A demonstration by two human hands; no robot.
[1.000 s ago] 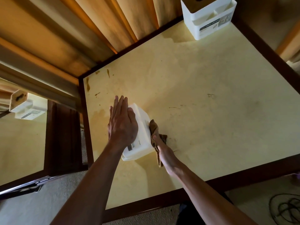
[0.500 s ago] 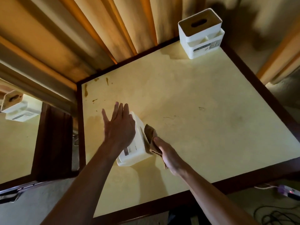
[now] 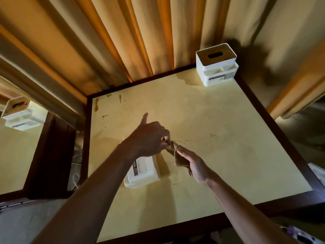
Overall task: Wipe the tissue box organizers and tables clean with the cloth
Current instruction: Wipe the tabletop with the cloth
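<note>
Arms: two, both bare from the near edge of the view to the wrist.
Sleeves: none in view.
Left hand (image 3: 147, 138): bare, no glove, ring or watch.
Right hand (image 3: 195, 162): bare, no glove or wristband.
Markings: none to be seen.

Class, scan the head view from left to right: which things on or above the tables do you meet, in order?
Organizer on the left table → left hand → cloth → right hand → upright organizer at the far corner.

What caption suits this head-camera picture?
Both hands, left hand and right hand, hold a brown cloth above a toppled tissue box organizer.
</note>
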